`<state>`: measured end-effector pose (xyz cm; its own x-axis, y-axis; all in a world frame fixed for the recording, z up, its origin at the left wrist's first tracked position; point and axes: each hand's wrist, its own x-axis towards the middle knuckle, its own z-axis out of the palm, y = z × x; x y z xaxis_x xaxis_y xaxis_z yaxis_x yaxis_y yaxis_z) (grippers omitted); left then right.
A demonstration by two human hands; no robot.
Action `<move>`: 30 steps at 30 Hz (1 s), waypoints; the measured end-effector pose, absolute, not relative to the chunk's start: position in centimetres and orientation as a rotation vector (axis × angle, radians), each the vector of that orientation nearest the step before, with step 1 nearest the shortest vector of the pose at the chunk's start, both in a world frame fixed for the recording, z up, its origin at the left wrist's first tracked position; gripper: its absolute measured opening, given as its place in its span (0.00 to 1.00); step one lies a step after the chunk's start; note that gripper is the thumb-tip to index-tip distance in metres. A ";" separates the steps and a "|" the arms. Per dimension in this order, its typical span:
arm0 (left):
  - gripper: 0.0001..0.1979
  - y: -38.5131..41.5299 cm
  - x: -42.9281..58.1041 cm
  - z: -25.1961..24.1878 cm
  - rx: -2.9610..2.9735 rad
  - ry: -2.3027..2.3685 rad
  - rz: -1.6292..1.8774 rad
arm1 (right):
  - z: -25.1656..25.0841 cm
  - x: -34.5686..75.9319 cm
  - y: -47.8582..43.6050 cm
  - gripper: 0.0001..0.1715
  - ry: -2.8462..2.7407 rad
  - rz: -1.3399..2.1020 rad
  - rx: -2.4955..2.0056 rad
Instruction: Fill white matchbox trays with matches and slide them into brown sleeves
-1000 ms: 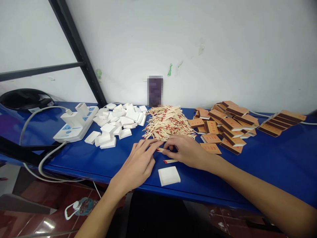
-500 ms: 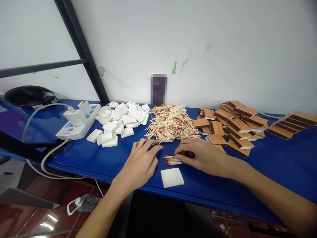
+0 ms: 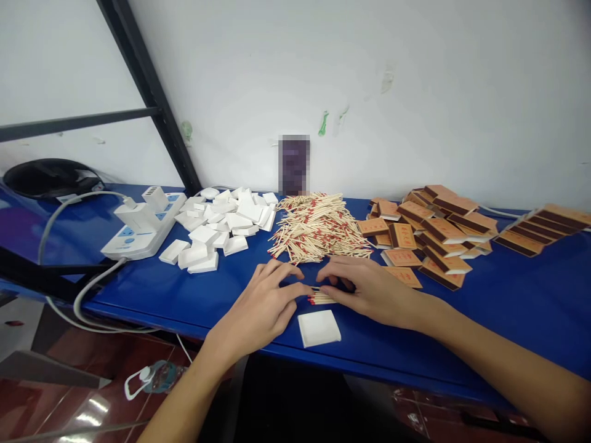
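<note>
My left fingers (image 3: 298, 290) and right fingers (image 3: 340, 296), slightly parted, touch matches (image 3: 321, 299). They lie heads-left, parallel to the worktop's (image 3: 378, 352) front edge.

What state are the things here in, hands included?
Match row: side by side, heads leftward.
Left hand: fingers spread, index at the row.
Right hand: curled over the row; grip unclear.
Match pile: loose, heaped.
Near tray: flat, separate.
Other trays: jumbled.
Orange boxes: mostly heaped.
Adapters: plugged into power strip.

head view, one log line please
left hand: by small match row; right hand: by same row; white tray: in front; match pile: behind
</note>
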<state>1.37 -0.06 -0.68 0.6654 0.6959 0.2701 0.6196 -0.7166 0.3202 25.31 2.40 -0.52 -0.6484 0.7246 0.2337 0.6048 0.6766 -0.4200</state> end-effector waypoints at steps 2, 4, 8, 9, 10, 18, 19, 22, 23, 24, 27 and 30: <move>0.19 0.0 1.3 -0.7 2.688 1.047 0.560 | -0.9 25.1 2.6 0.08 -2.497 0.447 -1.060; 0.20 0.0 1.3 -0.7 2.685 1.048 0.565 | -1.2 24.9 2.8 0.08 -2.487 0.457 -1.075; 0.17 -0.1 1.4 -0.6 2.664 1.070 0.564 | -1.2 24.7 2.8 0.09 -2.483 0.408 -1.082; 0.16 -0.2 1.4 -0.5 2.652 1.081 0.562 | -1.3 24.7 2.8 0.09 -2.486 0.394 -1.081; 0.15 -0.2 1.4 -0.4 2.636 1.094 0.564 | -1.3 24.6 2.8 0.08 -2.489 0.380 -1.082; 0.10 -0.5 1.7 0.1 2.553 1.151 0.587 | -1.3 24.8 2.4 0.09 -2.487 0.387 -1.035; 0.10 -0.5 1.7 0.1 2.552 1.158 0.585 | -1.3 24.8 2.4 0.08 -2.490 0.387 -1.040; 0.10 -0.6 1.8 0.2 2.558 1.177 0.568 | -1.3 24.8 2.3 0.07 -2.501 0.368 -1.071; 0.10 -0.6 1.8 0.2 2.559 1.179 0.560 | -1.3 24.8 2.3 0.07 -2.503 0.362 -1.080; 0.11 -0.6 1.7 0.2 2.557 1.178 0.555 | -1.3 24.8 2.3 0.06 -2.504 0.359 -1.086; 0.12 -0.8 1.5 0.3 2.540 1.152 0.552 | -1.3 24.7 2.3 0.07 -2.506 0.360 -1.087; 0.10 -0.9 1.4 0.2 2.524 1.124 0.550 | -1.2 24.7 2.2 0.08 -2.501 0.361 -1.083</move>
